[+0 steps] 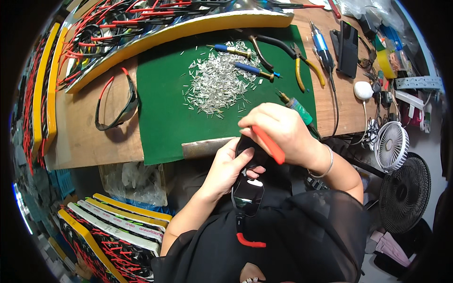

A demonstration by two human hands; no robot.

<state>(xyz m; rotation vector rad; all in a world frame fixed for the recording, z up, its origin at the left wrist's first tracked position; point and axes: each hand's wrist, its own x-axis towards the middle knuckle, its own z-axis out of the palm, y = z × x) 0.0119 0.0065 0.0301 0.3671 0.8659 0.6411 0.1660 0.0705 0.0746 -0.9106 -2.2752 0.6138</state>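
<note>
Over my lap, near the table's front edge, I hold sunglasses (248,197) with a black frame, dark lenses and red temple tips. My left hand (226,165) is closed around the frame, thumb on top. Fingers curled, my right hand (279,127) grips the upper part of the sunglasses, where a red tip (269,144) sticks out under the palm. The fingers hide the joint between temple and frame. Beyond my hands, a green mat (163,104) bears a pile of small silvery pins (217,87). A green-handled screwdriver (298,109) lies just past my right hand.
Blue screwdrivers (253,70) rest on the pile; pliers (299,68) lie beside it. An electric screwdriver (321,47) and phone (348,49) are at right, fans (391,146) beyond. Another pair of glasses (128,109) lies left. Yellow-edged trays (188,37) of glasses stand behind and left.
</note>
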